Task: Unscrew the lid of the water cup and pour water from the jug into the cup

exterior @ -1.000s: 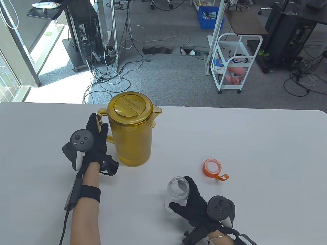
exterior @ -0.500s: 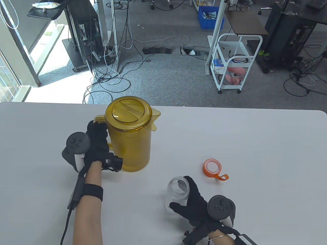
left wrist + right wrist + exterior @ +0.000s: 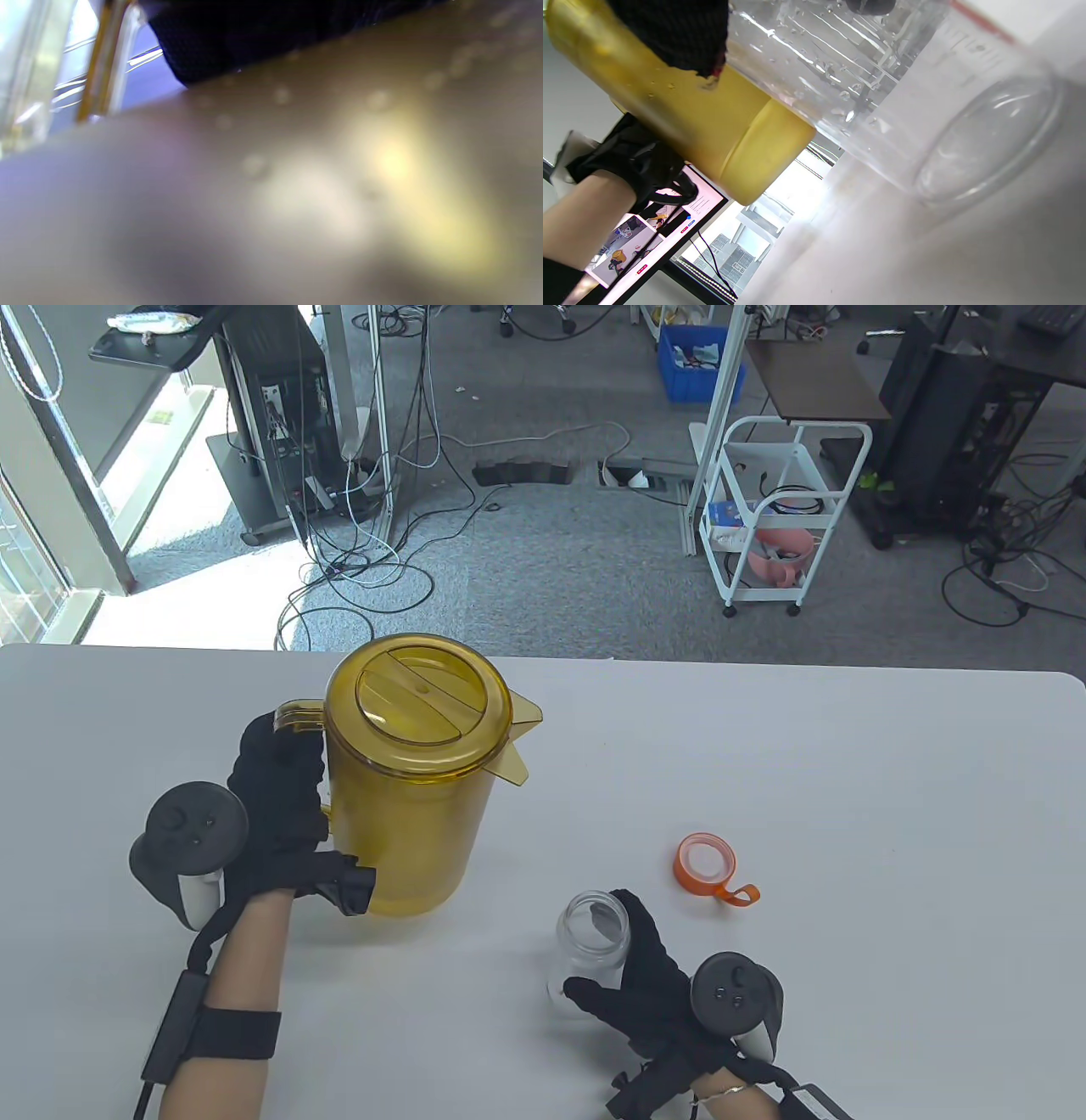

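The amber jug (image 3: 407, 780) with its lid on hangs above the white table (image 3: 848, 780), spout pointing right. My left hand (image 3: 276, 806) grips its handle on the jug's left side. The clear cup (image 3: 591, 946) stands lidless near the table's front, and my right hand (image 3: 645, 976) holds it from the right, thumb on its front. The orange cup lid (image 3: 706, 864) lies on the table to the cup's right. In the right wrist view the cup (image 3: 882, 84) fills the frame with the jug (image 3: 691, 110) behind it. The left wrist view shows the jug's wall (image 3: 297, 190), blurred.
The table's far edge runs just behind the jug. Beyond it the floor holds cables, a white trolley (image 3: 785, 509) and a blue crate (image 3: 696, 360). A monitor (image 3: 670, 228) shows in the right wrist view.
My left hand closed round the jug's handle and lifted the jug, bringing it nearer and slightly left. The right hand, cup and orange lid stayed put.
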Action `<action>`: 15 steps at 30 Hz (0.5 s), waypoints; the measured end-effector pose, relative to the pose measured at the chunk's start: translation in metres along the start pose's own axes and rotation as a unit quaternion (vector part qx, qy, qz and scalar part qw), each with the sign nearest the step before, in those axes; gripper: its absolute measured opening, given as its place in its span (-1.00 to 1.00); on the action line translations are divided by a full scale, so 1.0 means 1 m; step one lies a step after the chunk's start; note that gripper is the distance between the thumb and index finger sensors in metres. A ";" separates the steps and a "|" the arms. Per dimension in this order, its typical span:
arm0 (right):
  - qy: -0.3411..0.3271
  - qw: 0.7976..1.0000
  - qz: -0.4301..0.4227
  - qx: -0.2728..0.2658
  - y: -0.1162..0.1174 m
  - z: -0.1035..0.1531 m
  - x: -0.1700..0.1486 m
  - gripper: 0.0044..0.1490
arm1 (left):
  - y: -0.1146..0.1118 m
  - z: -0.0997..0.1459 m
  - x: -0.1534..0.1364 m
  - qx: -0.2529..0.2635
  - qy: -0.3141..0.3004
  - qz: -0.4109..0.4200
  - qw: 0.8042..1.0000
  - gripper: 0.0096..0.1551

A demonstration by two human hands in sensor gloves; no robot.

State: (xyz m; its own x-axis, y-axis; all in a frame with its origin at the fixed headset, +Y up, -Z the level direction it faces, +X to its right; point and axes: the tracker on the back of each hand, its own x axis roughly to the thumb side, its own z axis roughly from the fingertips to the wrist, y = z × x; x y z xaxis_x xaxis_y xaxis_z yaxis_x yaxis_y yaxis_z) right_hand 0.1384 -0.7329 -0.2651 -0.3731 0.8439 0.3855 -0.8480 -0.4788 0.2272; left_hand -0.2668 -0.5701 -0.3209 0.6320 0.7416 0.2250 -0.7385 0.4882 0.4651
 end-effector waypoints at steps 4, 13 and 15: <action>0.000 1.000 -0.002 0.001 0.000 0.000 0.000 0.31 | 0.021 0.011 0.034 -0.023 -0.040 -0.051 0.998 -0.56; -0.004 1.000 -0.002 0.001 0.000 0.001 0.000 0.31 | 0.022 0.053 0.057 -0.064 -0.069 -0.143 0.985 -0.56; -0.005 1.000 -0.002 0.001 0.000 0.001 0.000 0.31 | 0.016 0.060 0.058 -0.078 -0.083 -0.167 0.979 -0.56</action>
State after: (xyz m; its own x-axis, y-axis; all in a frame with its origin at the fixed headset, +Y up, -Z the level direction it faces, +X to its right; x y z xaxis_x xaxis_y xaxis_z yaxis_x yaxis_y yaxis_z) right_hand 0.1389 -0.7334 -0.2644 -0.3660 0.8435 0.3931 -0.8489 -0.4757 0.2304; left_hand -0.2282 -0.5465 -0.2491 0.8649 0.4488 0.2248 -0.5019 0.7656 0.4025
